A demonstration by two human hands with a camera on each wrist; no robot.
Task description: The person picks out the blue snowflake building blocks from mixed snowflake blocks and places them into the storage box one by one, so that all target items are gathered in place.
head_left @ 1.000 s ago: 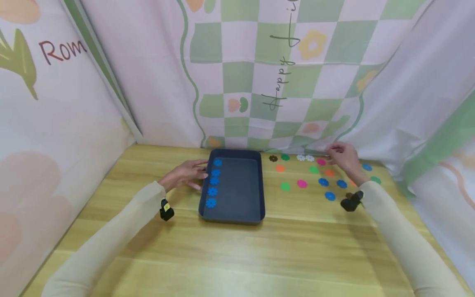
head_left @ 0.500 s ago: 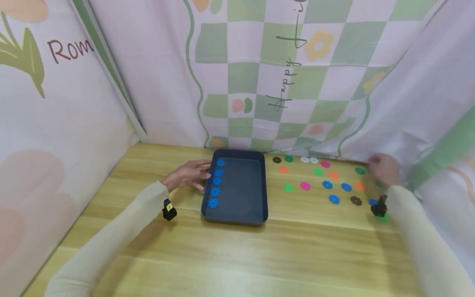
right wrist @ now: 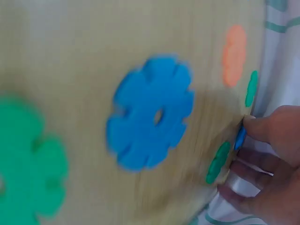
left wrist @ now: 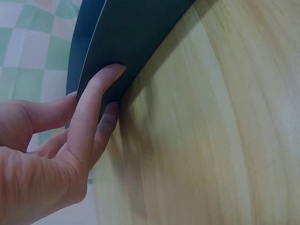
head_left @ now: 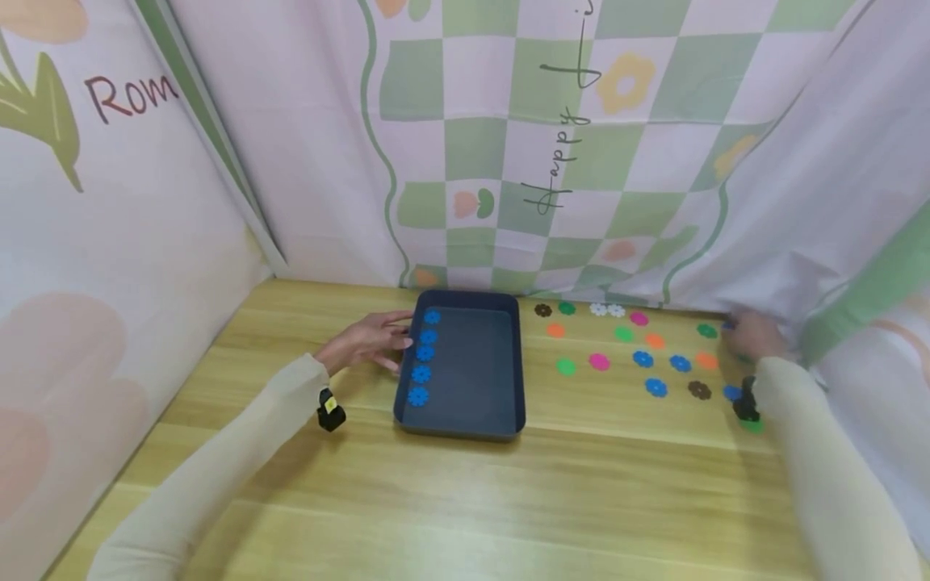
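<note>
A dark rectangular tray [head_left: 465, 432] lies on the table with a column of several blue flower-shaped plastic discs [head_left: 421, 374] along its left side. My left hand [head_left: 366, 340] rests against the tray's left outer wall; in the left wrist view its fingers [left wrist: 84, 117] touch the wall and the thumb tip is at the rim. At the table's back right corner, my right hand [head_left: 759, 335] has its thumb and fingers about a blue flower disc [right wrist: 240, 138], pinching it by the edges near the curtain. A green disc [right wrist: 218, 162] lies just beside those fingers.
Right of the tray, flower discs are spread out, among them a pink disc [head_left: 599, 361], a brown disc [head_left: 700, 390], an orange disc [head_left: 655, 340] and white discs [head_left: 615, 311]. A patterned curtain [head_left: 479, 161] hangs along the table's back edge.
My right hand has moved right, from above the middle discs to the back right corner, and is now down at a blue disc. The left hand stays at the tray.
</note>
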